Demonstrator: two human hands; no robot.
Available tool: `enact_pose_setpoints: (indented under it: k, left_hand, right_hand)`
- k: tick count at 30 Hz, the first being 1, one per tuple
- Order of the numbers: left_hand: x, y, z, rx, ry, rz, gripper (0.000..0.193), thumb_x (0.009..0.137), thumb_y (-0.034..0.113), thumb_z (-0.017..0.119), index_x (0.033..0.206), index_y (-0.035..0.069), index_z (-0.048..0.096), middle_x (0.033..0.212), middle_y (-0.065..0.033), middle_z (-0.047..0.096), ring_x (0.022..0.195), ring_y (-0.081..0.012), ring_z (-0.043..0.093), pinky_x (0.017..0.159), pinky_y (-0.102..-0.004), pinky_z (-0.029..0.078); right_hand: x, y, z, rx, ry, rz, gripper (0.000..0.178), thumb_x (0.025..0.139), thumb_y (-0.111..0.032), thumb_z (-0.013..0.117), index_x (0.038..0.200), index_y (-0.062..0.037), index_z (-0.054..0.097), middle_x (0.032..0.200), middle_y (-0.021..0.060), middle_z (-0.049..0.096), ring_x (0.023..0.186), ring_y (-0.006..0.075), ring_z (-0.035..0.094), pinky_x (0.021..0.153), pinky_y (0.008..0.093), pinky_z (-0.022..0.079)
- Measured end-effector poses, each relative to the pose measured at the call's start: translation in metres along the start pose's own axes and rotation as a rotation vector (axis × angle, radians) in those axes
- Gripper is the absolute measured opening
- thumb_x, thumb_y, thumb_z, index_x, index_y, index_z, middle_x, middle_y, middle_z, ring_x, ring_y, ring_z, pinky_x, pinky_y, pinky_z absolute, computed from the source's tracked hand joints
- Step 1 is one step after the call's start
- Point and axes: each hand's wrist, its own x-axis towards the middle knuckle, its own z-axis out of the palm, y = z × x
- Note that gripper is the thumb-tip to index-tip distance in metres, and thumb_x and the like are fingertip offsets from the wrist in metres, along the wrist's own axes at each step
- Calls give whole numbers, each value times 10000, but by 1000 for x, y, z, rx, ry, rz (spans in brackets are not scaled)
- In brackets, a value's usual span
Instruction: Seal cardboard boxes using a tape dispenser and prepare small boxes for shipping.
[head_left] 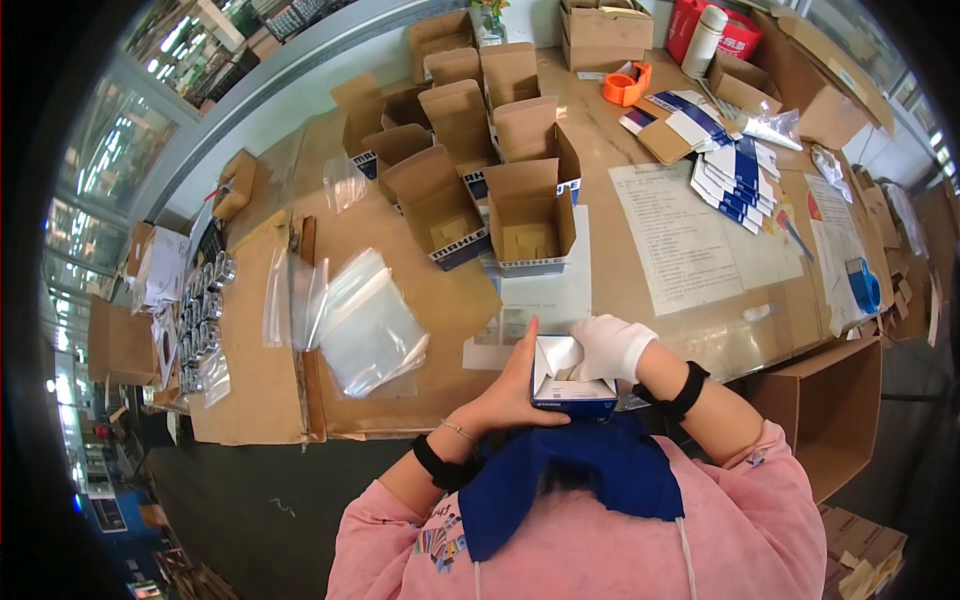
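Close to my body at the table's front edge is a small blue and white carton (578, 402), its top flaps standing up. My bare left hand (505, 396) grips it, the thumb along the near side and the fingers along the left wall. My right hand (614, 346) wears a white glove and reaches down into the top of the carton. Its fingers are curled, with the tips partly hidden inside, and whatever they hold cannot be made out. Just beyond stand several open brown boxes (527, 215) with blue and white printed bands.
Clear plastic bags (372, 325) lie to the left. Farther left are rows of shiny metal parts (203, 315). Flattened blue and white cartons (735, 185), an orange tape dispenser (627, 84), a blue tape roll (862, 285) and a printed sheet (690, 240) occupy the right side.
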Motion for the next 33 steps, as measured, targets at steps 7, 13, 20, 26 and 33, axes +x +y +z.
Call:
enact_pose_setpoints:
  k: [7,13,20,26,33]
  left_hand:
    - [0,-2,-14,-217,22,-18,1268,524,246,829,1378,66,-90,1392,-186,114,1291,-289,169,1045,-374,171]
    - [6,19,-55,-1150,425,-342,681,782,585,443,1299,150,361,1202,-74,502,1135,-236,454,954,-450,335]
    - [16,11,-39,-1332,137,-559,614,793,610,370,1223,182,467,1212,-40,500,1107,-232,465,921,-465,341]
    - [18,-13,-43,-1719,-31,-497,721,766,630,378,1279,124,401,1242,-90,469,1146,-265,443,929,-461,360]
    - [37,31,-11,-1088,-40,-311,761,778,679,357,1274,103,407,1195,-166,492,1127,-322,459,958,-494,341]
  right_hand:
    - [14,40,24,447,420,-197,412,823,-357,515,1045,-15,576,915,198,606,857,300,589,791,338,448]
    - [-24,62,10,616,491,-83,277,787,-185,587,999,-7,568,826,156,621,683,205,598,658,288,470]
    - [-55,-2,0,677,492,-589,342,776,-89,570,1103,-16,500,970,182,591,861,240,586,727,306,456]
    - [-59,-15,-19,920,692,-690,268,780,-62,545,1042,-6,558,977,145,617,820,191,608,704,259,461]
    - [-40,-7,41,-222,833,-482,255,736,-307,576,746,-54,544,612,134,554,589,289,572,560,388,460]
